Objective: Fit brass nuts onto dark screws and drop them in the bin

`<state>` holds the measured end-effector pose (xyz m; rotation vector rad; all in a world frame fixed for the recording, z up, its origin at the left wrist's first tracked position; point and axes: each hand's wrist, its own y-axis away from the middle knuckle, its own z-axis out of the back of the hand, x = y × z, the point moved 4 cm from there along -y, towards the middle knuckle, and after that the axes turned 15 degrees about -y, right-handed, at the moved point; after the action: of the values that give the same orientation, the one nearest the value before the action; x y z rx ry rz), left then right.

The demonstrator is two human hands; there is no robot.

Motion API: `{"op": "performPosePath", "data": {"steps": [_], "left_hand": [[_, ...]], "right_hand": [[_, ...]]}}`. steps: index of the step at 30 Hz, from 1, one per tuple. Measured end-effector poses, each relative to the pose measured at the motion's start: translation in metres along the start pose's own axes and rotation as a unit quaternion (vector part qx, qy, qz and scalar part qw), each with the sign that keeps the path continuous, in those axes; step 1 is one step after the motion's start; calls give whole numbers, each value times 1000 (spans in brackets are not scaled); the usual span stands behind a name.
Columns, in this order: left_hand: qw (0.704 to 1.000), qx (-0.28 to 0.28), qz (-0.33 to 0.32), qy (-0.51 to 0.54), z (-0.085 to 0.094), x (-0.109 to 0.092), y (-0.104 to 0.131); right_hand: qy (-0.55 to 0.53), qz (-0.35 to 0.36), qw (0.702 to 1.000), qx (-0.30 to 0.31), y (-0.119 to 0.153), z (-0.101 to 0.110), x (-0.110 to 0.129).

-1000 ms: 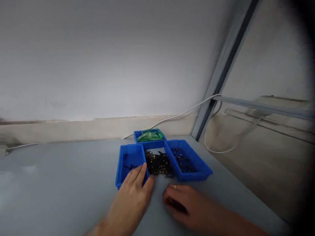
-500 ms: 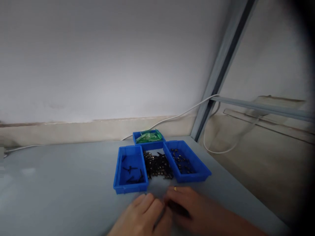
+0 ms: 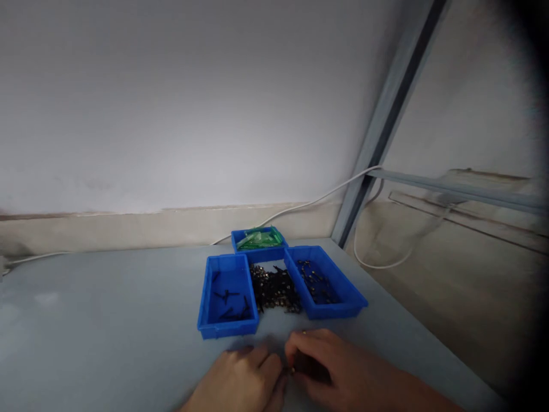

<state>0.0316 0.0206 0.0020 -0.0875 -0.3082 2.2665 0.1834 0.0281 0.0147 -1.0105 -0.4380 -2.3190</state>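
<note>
My left hand (image 3: 244,380) is closed, its fingers curled at the table's near side, and what lies inside them is hidden. Close against it, my right hand (image 3: 330,363) pinches a small part with a brass-coloured end (image 3: 293,370) between thumb and forefinger. The fingertips of both hands nearly meet at this part. Just beyond them lies a pile of small black parts with metal ends (image 3: 277,289). A blue tray (image 3: 227,331) left of the pile holds several black stick-like pieces. The blue tray (image 3: 337,311) on the right holds several small metal-ended pieces.
Behind the pile, another blue tray (image 3: 262,254) holds green plastic packets (image 3: 259,238). A white cable (image 3: 295,207) runs along the wall to a grey metal post (image 3: 364,183) at the right. The grey table (image 3: 107,320) extends left.
My left hand has shifted slightly down and left, its fingers now lower. A brass-coloured end now shows at my right fingertips. The trays and the pile have stayed put.
</note>
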Motion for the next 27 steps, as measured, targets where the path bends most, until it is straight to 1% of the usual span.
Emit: {"op": "performPosePath", "data": {"steps": [4,9,11,15,17,23,27], "left_hand": [[1000,-4,8,16,-2,3,1],[999,-41,-34,-12,-4,1,2],[998,-51,-29,-3,-3,1,1],[999,-49,-12,13,3,0,0],[999,-49,-11,15,4,-1,0],[997,-70,-23,11,-2,-2,-3],[998,-52,-17,34,1,0,-3]], "right_hand": [[-17,-5,1000,-2,1,0,-2],[-43,-17,999,-2,0,2,-2],[-53,-15,998,0,-2,3,1],[-19,23,999,14,-6,2,7],[-3,28,999,17,-7,1,6],[-25,9,1000,1,-4,3,1],[-35,-9,999,3,-4,6,5]]}}
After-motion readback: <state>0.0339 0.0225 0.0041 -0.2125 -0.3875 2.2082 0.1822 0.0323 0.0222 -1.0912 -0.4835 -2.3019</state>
